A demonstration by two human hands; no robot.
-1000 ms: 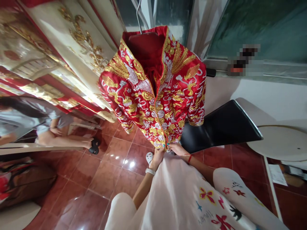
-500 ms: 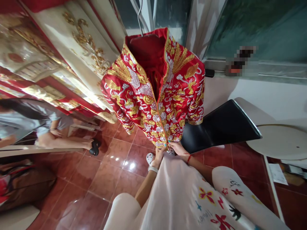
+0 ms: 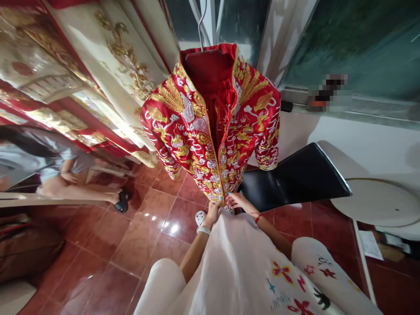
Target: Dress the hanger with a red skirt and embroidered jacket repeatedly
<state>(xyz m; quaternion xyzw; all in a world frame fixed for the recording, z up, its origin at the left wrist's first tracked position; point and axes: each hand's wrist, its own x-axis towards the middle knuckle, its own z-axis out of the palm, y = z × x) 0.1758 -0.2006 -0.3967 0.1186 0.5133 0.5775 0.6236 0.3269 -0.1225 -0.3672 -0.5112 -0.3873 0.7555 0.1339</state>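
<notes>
A red jacket [image 3: 213, 131] with thick gold and silver embroidery hangs on a hanger [image 3: 201, 26] in front of me, its collar open. My left hand [image 3: 214, 209] pinches the bottom hem at the left side of the front opening. My right hand [image 3: 236, 201] pinches the hem on the right side of that opening. Both hands meet at the lowest point of the jacket. A white band sits on my left wrist and a red string on my right.
A black chair seat [image 3: 295, 177] stands right behind the jacket's hem. A round white table [image 3: 380, 201] is at the right. Another person [image 3: 62, 168] sits low at the left, by white and gold hanging cloth [image 3: 108, 61]. The floor is glossy red tile [image 3: 138, 245].
The view has shifted slightly, so the jacket sits a little lower and to the right. My hands stay at the bottom hem, fingers still closed on it.
</notes>
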